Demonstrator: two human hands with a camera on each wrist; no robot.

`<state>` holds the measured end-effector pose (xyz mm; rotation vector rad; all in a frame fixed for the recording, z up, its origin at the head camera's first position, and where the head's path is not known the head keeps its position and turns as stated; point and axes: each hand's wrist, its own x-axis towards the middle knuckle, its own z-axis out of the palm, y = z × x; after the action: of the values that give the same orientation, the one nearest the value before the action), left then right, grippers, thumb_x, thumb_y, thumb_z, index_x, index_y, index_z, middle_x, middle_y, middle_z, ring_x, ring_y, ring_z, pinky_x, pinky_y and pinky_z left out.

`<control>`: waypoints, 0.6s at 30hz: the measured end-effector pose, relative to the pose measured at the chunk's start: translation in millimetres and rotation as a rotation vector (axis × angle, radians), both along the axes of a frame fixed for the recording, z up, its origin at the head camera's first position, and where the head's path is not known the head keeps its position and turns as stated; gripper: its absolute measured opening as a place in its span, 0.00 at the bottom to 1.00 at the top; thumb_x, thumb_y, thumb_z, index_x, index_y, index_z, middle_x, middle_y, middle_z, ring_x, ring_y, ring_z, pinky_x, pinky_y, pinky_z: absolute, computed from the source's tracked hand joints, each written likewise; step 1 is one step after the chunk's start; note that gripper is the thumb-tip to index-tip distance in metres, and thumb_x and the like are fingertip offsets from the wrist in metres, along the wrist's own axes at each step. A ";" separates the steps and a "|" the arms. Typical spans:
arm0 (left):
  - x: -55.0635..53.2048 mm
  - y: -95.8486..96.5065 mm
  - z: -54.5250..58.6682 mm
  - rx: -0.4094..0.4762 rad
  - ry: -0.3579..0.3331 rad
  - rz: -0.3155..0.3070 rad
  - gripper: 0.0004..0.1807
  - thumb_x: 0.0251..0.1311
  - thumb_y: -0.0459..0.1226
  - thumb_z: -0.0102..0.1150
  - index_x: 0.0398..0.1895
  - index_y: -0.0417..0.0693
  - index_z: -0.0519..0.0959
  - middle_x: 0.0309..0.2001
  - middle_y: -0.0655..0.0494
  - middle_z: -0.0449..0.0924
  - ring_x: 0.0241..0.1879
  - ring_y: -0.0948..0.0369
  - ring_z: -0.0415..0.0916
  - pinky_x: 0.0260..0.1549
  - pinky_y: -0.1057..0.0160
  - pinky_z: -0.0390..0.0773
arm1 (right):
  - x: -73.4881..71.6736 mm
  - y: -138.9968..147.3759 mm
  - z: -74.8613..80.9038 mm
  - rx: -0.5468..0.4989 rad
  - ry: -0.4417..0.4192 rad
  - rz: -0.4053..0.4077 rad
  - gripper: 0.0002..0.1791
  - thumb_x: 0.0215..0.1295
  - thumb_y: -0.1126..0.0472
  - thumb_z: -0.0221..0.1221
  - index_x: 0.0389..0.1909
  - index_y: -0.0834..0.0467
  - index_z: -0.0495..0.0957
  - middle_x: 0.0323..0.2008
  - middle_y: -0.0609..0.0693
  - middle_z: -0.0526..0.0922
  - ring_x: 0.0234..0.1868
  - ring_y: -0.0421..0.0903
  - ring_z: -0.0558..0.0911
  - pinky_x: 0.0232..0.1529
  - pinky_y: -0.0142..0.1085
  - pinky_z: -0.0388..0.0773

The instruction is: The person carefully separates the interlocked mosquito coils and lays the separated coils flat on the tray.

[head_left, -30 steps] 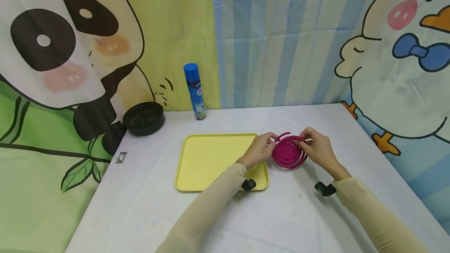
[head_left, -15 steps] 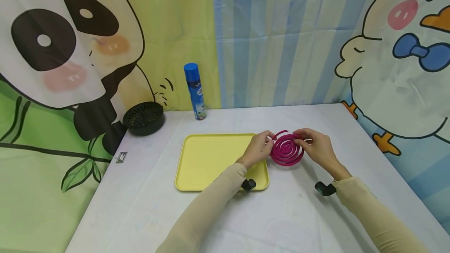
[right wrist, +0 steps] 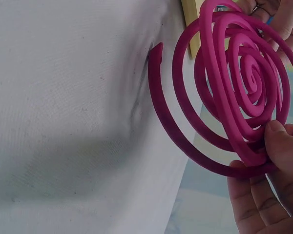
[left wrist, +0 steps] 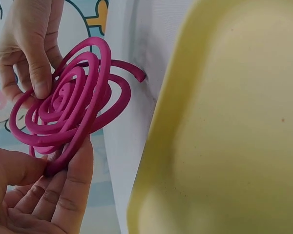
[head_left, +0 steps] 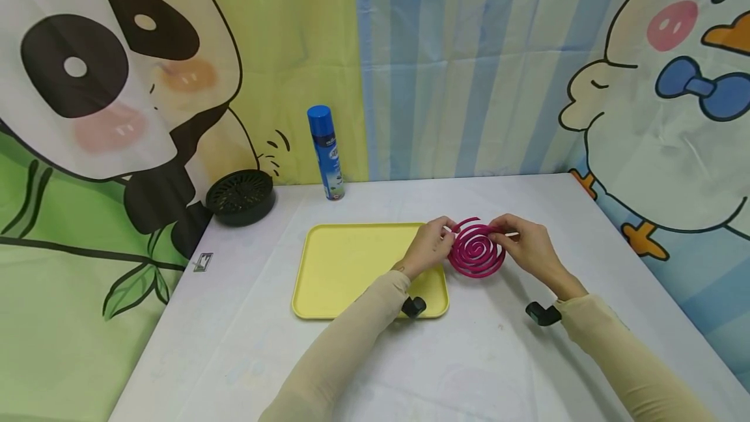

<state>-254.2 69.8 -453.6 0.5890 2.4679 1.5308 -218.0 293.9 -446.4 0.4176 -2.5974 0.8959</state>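
Observation:
A magenta mosquito coil [head_left: 477,251] is held up over the white table, just right of the yellow tray [head_left: 346,269]. My left hand [head_left: 430,246] pinches its outer ring between thumb and fingers on the left side. On the opposite side, my right hand [head_left: 527,246] grips the rings with its thumb on top. The wrist views show the coil [left wrist: 104,63] fanned out, its rings lying at different angles with gaps between them. It looks like two interlaced spirals. One loose end of the coil [right wrist: 156,73] sticks out toward the tabletop.
At the back stands a blue spray can [head_left: 328,158]. A black round container with a slotted lid [head_left: 240,197] sits at the table's far left corner. Printed cartoon curtains [head_left: 445,70] hang behind the table [head_left: 469,363] and at its sides.
My right hand has moved a little to the left with the coil. Its rings have spread, showing wider gaps than a second ago. My left hand has barely shifted.

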 end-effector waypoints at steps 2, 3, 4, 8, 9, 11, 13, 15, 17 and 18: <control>-0.1 -0.6 1.2 0.008 0.002 -0.003 0.11 0.74 0.33 0.48 0.52 0.43 0.78 0.34 0.55 0.81 0.26 0.66 0.76 0.27 0.71 0.80 | 0.1 -0.2 0.5 0.001 -0.001 0.005 0.10 0.62 0.70 0.68 0.43 0.60 0.82 0.40 0.57 0.88 0.40 0.55 0.88 0.41 0.50 0.86; -0.2 -0.8 1.8 0.011 0.006 -0.007 0.11 0.74 0.33 0.49 0.52 0.42 0.79 0.34 0.54 0.82 0.26 0.66 0.76 0.27 0.72 0.80 | 0.0 -0.2 0.7 0.002 -0.005 0.007 0.10 0.62 0.70 0.68 0.43 0.61 0.82 0.40 0.57 0.88 0.40 0.55 0.88 0.42 0.50 0.85; -0.2 -1.1 2.5 0.017 0.008 -0.010 0.10 0.74 0.33 0.50 0.52 0.42 0.79 0.34 0.54 0.82 0.26 0.66 0.77 0.26 0.71 0.80 | 0.3 -0.4 1.2 0.001 -0.008 0.009 0.10 0.62 0.70 0.68 0.43 0.61 0.82 0.40 0.57 0.88 0.40 0.55 0.88 0.42 0.50 0.85; -1.0 -1.3 4.3 0.048 0.001 -0.026 0.09 0.73 0.33 0.54 0.51 0.41 0.80 0.34 0.52 0.83 0.27 0.65 0.78 0.27 0.71 0.81 | 1.3 -0.6 2.9 0.002 -0.022 0.004 0.09 0.63 0.70 0.67 0.43 0.62 0.82 0.39 0.57 0.88 0.40 0.55 0.87 0.42 0.50 0.85; -1.3 -1.2 4.6 0.057 -0.003 -0.030 0.09 0.73 0.33 0.54 0.51 0.41 0.80 0.34 0.52 0.83 0.27 0.65 0.79 0.27 0.70 0.82 | 1.6 -0.6 3.3 0.002 -0.023 0.002 0.09 0.63 0.70 0.67 0.43 0.62 0.82 0.39 0.58 0.88 0.40 0.56 0.87 0.42 0.50 0.85; -2.2 -0.8 5.0 0.071 -0.017 -0.037 0.09 0.73 0.34 0.55 0.50 0.41 0.80 0.34 0.52 0.83 0.27 0.65 0.80 0.28 0.70 0.83 | 1.9 -0.6 3.7 -0.001 -0.023 -0.003 0.08 0.63 0.70 0.66 0.43 0.63 0.82 0.39 0.58 0.87 0.40 0.56 0.87 0.42 0.50 0.85; -3.1 -0.6 5.7 0.075 -0.024 -0.045 0.09 0.72 0.34 0.56 0.50 0.41 0.81 0.34 0.52 0.83 0.27 0.65 0.80 0.27 0.70 0.83 | 1.7 -0.6 3.5 0.000 -0.014 -0.007 0.08 0.63 0.70 0.66 0.43 0.63 0.82 0.38 0.58 0.87 0.39 0.56 0.88 0.41 0.49 0.85; -3.8 -0.4 6.6 0.072 -0.028 -0.054 0.09 0.72 0.34 0.58 0.50 0.41 0.81 0.34 0.52 0.83 0.27 0.65 0.79 0.27 0.70 0.83 | 1.5 -0.7 3.5 0.001 0.000 -0.007 0.08 0.63 0.71 0.67 0.42 0.64 0.82 0.37 0.58 0.87 0.39 0.56 0.88 0.41 0.49 0.85; -4.5 -0.5 7.6 0.055 -0.018 -0.058 0.09 0.70 0.33 0.59 0.50 0.41 0.81 0.34 0.52 0.82 0.28 0.66 0.78 0.28 0.71 0.83 | 0.9 -0.8 3.3 0.004 0.007 -0.002 0.08 0.62 0.71 0.67 0.42 0.63 0.82 0.37 0.58 0.87 0.38 0.55 0.88 0.41 0.49 0.85; -4.7 -0.6 8.0 0.043 -0.010 -0.057 0.09 0.70 0.33 0.59 0.50 0.41 0.81 0.35 0.53 0.82 0.28 0.66 0.78 0.28 0.71 0.82 | 0.7 -0.9 3.3 0.005 0.008 0.001 0.08 0.62 0.71 0.67 0.42 0.63 0.82 0.38 0.58 0.87 0.39 0.55 0.88 0.41 0.49 0.85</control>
<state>-258.9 69.2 -445.6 0.6518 2.3946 1.5654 -217.3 293.0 -443.1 0.4226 -2.5927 0.8859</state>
